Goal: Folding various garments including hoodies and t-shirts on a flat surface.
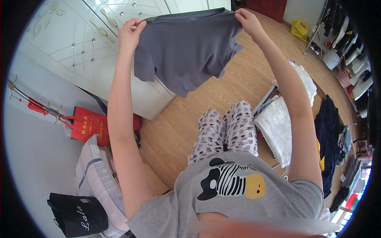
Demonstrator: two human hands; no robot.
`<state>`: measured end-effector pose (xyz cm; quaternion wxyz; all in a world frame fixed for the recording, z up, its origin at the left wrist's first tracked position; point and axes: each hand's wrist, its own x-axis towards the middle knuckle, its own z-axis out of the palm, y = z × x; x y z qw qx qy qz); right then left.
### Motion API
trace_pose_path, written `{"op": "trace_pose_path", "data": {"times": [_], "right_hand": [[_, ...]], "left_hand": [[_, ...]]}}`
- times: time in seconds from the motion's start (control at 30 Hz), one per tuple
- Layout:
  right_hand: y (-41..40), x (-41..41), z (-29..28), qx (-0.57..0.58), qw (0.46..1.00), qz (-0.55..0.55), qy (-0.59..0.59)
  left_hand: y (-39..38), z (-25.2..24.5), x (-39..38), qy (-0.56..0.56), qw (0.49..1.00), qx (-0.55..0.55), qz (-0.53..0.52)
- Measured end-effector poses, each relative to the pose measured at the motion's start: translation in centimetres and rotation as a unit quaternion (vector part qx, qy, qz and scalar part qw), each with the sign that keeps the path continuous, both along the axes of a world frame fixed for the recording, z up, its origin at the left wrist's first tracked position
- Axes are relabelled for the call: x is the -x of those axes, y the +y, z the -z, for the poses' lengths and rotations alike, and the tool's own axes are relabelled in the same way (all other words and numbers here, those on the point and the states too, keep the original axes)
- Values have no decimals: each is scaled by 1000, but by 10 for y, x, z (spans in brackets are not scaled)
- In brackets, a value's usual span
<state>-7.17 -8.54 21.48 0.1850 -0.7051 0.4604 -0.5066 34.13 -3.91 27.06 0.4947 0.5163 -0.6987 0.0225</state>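
A dark grey short-sleeved T-shirt [190, 50] hangs spread out between my two hands, its neckline at the top and its hem loose below. My left hand [130, 34] pinches the shirt at one shoulder, thumb against fingers. The opposite shoulder is gripped by my right hand [248, 22] in the same way. Both arms are stretched out ahead of me, holding the cloth above the floor. Folds run through the lower right of the shirt, and one sleeve droops below my left hand.
White wardrobe doors [80, 53] stand close behind the shirt. Beside my right arm lie folded white cloth [275, 128] and dark blue clothing [326, 142]. A red bag [89, 126] hangs from a coat stand [53, 111] at left. A clothes rack [342, 44] lines the far right.
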Motion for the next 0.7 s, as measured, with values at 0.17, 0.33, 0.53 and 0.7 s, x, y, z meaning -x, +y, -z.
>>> {"op": "trace_pose_path", "data": {"times": [0.17, 0.33, 0.53, 0.7], "right_hand": [[21, -18, -7, 126, 989, 81, -11], [77, -31, -47, 173, 981, 58, -71], [123, -46, -49, 165, 968, -189, 20], [180, -75, -54, 0, 880, -454, 140]], "left_hand": [[12, 4, 4, 19, 997, -74, -34], [17, 7, 12, 149, 976, -159, 10], [-1, 31, 7, 229, 972, -42, 35], [12, 22, 38, 240, 957, 2, 164]]}}
